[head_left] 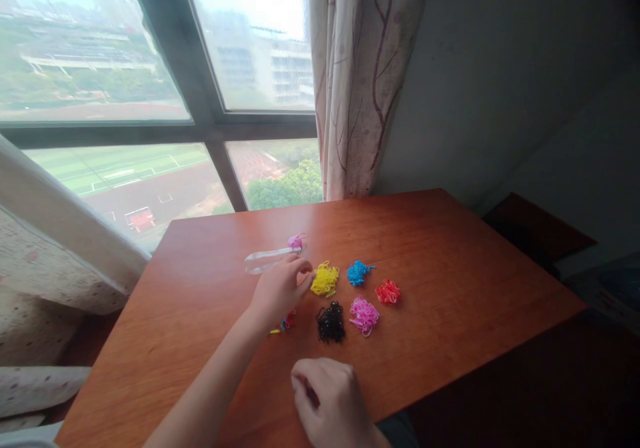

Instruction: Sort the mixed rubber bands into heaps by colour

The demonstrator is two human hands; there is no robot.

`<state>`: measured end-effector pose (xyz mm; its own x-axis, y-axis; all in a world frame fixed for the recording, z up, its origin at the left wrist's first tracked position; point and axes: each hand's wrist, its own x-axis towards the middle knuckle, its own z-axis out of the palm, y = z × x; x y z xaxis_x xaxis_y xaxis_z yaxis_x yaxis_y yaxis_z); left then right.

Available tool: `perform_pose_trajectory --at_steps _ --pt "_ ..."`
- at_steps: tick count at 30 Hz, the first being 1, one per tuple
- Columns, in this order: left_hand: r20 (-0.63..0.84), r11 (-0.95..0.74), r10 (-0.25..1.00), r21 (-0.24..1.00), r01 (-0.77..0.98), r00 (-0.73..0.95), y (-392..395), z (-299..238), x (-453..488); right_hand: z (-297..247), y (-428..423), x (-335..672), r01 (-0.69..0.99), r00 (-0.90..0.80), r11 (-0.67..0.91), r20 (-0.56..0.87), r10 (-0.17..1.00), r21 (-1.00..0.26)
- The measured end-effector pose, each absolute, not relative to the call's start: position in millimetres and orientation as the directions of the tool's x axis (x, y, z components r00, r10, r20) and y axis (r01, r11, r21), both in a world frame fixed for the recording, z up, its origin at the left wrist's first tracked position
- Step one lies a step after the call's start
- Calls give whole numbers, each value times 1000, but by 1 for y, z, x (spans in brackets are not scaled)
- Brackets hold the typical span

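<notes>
My left hand reaches over the table, its fingers curled and thumb and forefinger meeting at the left edge of a yellow pile of small rubber bands. What its fingertips hold, if anything, is too small to make out. Nearer to me, my right hand rests on the tabletop, loosely closed, with nothing visible in it. Just beyond it lie a black pile of bands and a pink pile. Blue bands and red bands form separate heaps farther right. A few mixed-colour bands are partly hidden under my left forearm.
A clear plastic bag or sleeve lies behind my left hand, with a small pink-purple item at its right end. The wooden table stands against a window with a patterned curtain. Its front edge runs close to my right hand.
</notes>
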<state>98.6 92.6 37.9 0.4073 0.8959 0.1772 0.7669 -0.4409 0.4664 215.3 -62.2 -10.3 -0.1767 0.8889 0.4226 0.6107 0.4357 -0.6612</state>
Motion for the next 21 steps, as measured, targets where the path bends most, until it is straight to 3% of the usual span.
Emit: perform_pose_trajectory --at_steps 14,21 --pt "143 -278 960 416 866 240 74 29 6 -11 -61 215 612 -198 418 382 903 -672" --pt "96 -284 958 420 862 269 71 18 10 -10 -61 215 619 -196 421 389 900 -663"
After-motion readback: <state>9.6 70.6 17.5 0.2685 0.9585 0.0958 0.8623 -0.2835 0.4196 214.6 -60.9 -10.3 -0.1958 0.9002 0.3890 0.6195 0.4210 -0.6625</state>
